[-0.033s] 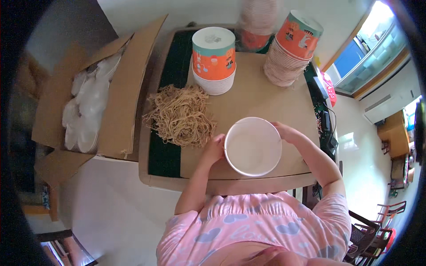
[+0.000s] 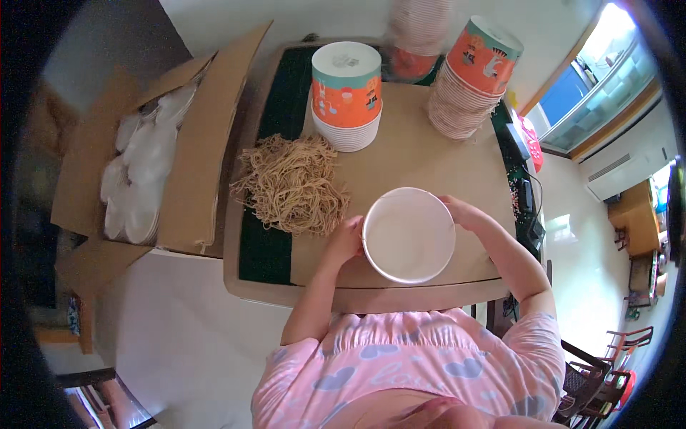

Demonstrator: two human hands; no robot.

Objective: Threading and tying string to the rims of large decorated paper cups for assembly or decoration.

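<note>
An empty white paper bowl (image 2: 409, 234) stands open side up near the front edge of the brown table (image 2: 407, 161). My left hand (image 2: 346, 239) grips its left rim and my right hand (image 2: 461, 212) holds its right rim. Just left of the bowl lies a loose pile of dry tan noodles (image 2: 293, 184), partly on a dark green mat (image 2: 266, 250).
Two upside-down stacks of orange printed paper bowls stand at the back, one at the centre (image 2: 346, 96) and one to the right (image 2: 475, 75); a third blurred stack (image 2: 414, 32) is behind. An open cardboard box (image 2: 193, 157) of white lids sits left of the table. Wooden chairs (image 2: 604, 372) are at lower right.
</note>
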